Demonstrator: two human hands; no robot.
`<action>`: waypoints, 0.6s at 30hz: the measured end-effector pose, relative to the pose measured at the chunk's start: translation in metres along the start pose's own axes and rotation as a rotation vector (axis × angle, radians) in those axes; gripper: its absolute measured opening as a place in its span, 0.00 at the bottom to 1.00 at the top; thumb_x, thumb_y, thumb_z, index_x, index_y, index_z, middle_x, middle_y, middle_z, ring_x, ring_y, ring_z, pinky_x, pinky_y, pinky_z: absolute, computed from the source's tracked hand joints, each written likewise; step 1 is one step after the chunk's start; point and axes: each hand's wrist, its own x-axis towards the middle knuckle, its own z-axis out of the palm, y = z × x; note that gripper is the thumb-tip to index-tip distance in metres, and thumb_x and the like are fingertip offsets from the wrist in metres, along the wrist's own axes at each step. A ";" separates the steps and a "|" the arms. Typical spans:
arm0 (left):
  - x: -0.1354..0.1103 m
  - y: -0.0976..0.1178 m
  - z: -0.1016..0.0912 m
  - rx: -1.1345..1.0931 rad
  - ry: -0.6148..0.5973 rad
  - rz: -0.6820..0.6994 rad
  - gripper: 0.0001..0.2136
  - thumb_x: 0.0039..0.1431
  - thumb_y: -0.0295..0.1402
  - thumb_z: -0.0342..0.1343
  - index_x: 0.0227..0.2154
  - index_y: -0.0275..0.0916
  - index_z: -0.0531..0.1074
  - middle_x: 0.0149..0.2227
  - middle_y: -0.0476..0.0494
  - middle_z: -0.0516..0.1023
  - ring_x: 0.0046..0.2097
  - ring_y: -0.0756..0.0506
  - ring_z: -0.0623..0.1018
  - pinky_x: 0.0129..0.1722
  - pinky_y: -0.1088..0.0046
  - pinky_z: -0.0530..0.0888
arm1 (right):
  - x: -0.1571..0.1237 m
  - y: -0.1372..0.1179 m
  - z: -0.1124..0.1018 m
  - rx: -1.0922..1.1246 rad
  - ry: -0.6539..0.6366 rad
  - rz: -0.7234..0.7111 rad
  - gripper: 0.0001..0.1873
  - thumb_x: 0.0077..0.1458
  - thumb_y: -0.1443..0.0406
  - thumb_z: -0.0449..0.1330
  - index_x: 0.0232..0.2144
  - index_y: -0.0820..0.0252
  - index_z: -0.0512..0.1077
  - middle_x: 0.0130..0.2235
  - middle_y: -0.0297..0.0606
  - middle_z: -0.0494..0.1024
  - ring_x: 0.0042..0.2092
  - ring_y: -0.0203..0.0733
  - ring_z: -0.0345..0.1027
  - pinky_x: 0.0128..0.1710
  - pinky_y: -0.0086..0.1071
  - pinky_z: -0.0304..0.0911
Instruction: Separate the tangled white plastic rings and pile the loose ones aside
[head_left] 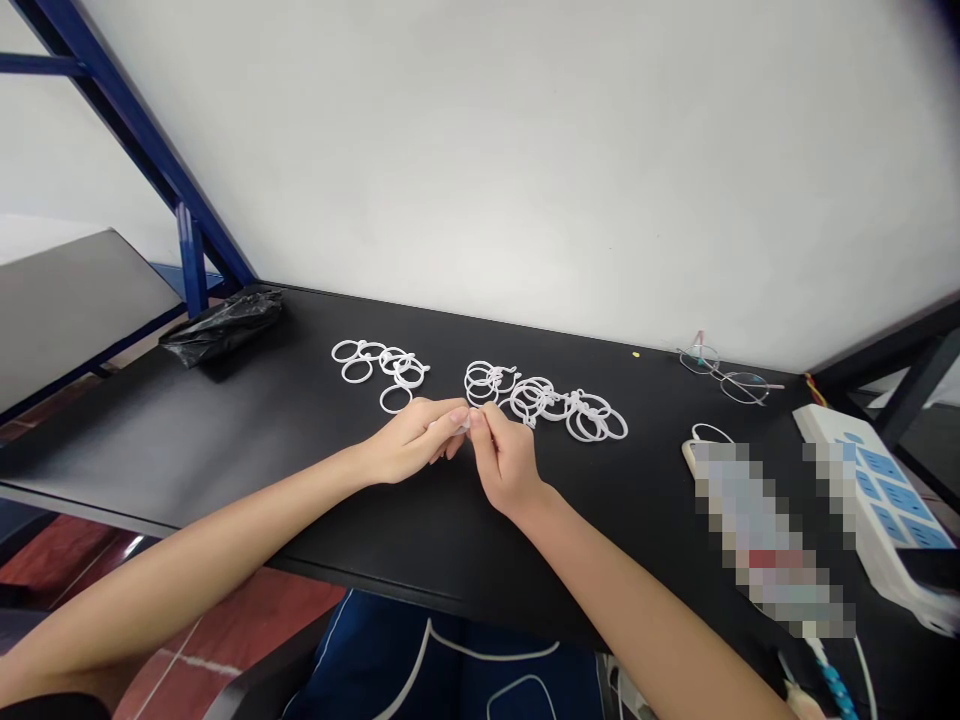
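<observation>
My left hand [420, 437] and my right hand [504, 452] meet over the middle of the black table, fingertips touching. Both are closed in a pinch on a small white plastic piece [463, 426], mostly hidden by the fingers. Just behind them lie several white curtain rings with small eyelets or hooks. One loose group of rings [357, 371] is to the left. Another overlapping cluster of rings [531, 398] stretches off to the right, some of it partly behind my right hand.
A crumpled black plastic bag [225, 325] lies at the back left. To the right are eyeglasses [742, 387], a blurred-out phone [765, 540] with a cable, and a white power strip [874, 500]. The black table [300, 330] meets a white wall; blue metal posts [193, 260] stand left.
</observation>
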 end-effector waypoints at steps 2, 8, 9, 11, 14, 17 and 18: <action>0.000 -0.001 0.001 0.084 0.027 0.040 0.21 0.71 0.42 0.37 0.26 0.36 0.65 0.21 0.51 0.67 0.23 0.52 0.67 0.27 0.76 0.65 | 0.001 -0.001 0.000 0.013 -0.004 0.015 0.16 0.66 0.66 0.47 0.25 0.57 0.60 0.20 0.27 0.64 0.19 0.30 0.55 0.22 0.26 0.52; 0.000 -0.002 -0.001 0.302 0.152 0.184 0.17 0.71 0.36 0.37 0.31 0.37 0.66 0.28 0.48 0.69 0.29 0.50 0.68 0.31 0.74 0.67 | 0.002 -0.002 0.001 -0.020 -0.001 0.050 0.14 0.66 0.65 0.47 0.27 0.57 0.62 0.21 0.28 0.64 0.20 0.30 0.56 0.23 0.26 0.52; 0.000 -0.003 -0.002 0.326 0.146 0.206 0.16 0.71 0.35 0.37 0.33 0.37 0.67 0.30 0.46 0.70 0.31 0.49 0.69 0.33 0.74 0.68 | 0.002 -0.002 0.001 -0.025 -0.001 0.052 0.14 0.66 0.65 0.47 0.27 0.57 0.62 0.20 0.27 0.63 0.20 0.30 0.55 0.23 0.27 0.52; 0.001 -0.003 -0.004 0.399 0.152 0.262 0.14 0.70 0.33 0.37 0.38 0.37 0.68 0.35 0.43 0.73 0.36 0.48 0.72 0.37 0.72 0.69 | 0.001 -0.001 0.002 -0.031 -0.001 0.063 0.13 0.66 0.65 0.47 0.28 0.57 0.62 0.20 0.26 0.60 0.20 0.30 0.53 0.22 0.27 0.51; 0.002 -0.003 -0.006 0.587 0.231 0.324 0.11 0.70 0.30 0.39 0.40 0.36 0.67 0.40 0.39 0.73 0.41 0.45 0.71 0.43 0.67 0.69 | 0.001 -0.001 0.003 -0.034 -0.008 0.081 0.12 0.66 0.65 0.48 0.28 0.58 0.62 0.20 0.25 0.58 0.20 0.30 0.52 0.22 0.27 0.49; 0.005 -0.006 -0.005 0.773 0.289 0.318 0.12 0.70 0.29 0.39 0.38 0.36 0.68 0.41 0.38 0.73 0.40 0.44 0.69 0.43 0.64 0.67 | 0.002 -0.002 0.004 -0.035 -0.042 0.092 0.13 0.66 0.64 0.48 0.28 0.57 0.62 0.20 0.25 0.57 0.20 0.30 0.51 0.23 0.27 0.49; 0.006 -0.008 -0.005 0.828 0.292 0.307 0.12 0.70 0.30 0.38 0.38 0.35 0.68 0.40 0.38 0.73 0.40 0.43 0.68 0.43 0.64 0.67 | 0.003 -0.002 0.004 -0.033 -0.052 0.094 0.13 0.66 0.64 0.48 0.28 0.57 0.62 0.20 0.25 0.56 0.20 0.30 0.51 0.23 0.27 0.49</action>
